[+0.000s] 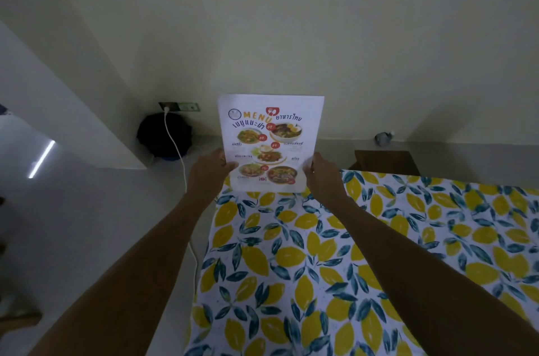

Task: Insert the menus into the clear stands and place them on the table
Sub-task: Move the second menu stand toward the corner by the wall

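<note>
Past the far corner of the table (379,239), with its lemon-print cloth, lie a dark round bag (163,134) under a wall socket (178,106) with a white cable (178,157) trailing down the floor, one brown wooden piece (385,161) by the table's far edge and a small grey thing (384,137) by the wall. One menu (269,134) is in view, upright over the table's far corner, print towards the camera; whether a stand holds it cannot be told. Both arms reach straight out: the left hand (208,170) grips the menu's lower left edge and the right hand (320,175) its lower right edge, thumbs in front.
</note>
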A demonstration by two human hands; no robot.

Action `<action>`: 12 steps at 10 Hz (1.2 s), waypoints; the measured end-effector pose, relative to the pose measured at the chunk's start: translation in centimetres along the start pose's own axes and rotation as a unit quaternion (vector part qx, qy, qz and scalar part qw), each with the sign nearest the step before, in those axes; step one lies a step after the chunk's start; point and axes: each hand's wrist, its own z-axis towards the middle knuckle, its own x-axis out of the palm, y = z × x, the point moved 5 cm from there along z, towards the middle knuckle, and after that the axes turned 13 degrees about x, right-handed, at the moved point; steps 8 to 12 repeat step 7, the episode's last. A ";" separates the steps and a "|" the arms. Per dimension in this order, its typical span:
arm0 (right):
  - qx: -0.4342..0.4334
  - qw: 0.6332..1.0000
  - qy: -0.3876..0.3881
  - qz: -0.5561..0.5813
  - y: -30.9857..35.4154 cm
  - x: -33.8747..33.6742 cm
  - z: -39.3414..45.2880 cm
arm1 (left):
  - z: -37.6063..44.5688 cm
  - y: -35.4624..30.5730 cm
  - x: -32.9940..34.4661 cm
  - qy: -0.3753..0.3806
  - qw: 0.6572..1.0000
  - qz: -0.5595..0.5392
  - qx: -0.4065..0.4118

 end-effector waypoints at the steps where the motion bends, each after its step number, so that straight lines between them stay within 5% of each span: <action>1: 0.003 1.000 -0.013 0.010 -0.4 0.4 0.3 | 0.5 0.5 0.4 -0.010 1.000 0.029 -0.001; 6: 0.076 0.988 0.085 0.101 -1.0 -0.7 -0.9 | 0.3 -0.6 1.3 0.040 0.997 0.038 -0.047; 12: 0.043 0.995 0.070 0.064 -1.8 -2.7 -1.8 | -1.1 -4.3 0.9 0.013 0.997 0.061 -0.053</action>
